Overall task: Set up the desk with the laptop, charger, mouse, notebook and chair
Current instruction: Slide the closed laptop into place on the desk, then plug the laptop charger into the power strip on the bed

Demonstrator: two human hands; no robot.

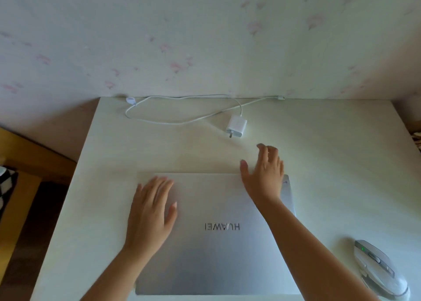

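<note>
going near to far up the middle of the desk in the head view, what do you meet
laptop (lid closed, left hand flat on it) → right hand reaching past its far edge → charger → cable looped along the back edge of the desk

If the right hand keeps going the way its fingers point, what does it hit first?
Probably the charger: the right hand points up the desk toward it, with bare surface between.

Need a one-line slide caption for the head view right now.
Left hand flat on the closed laptop, right hand reaching toward the charger; mouse at right.
</note>
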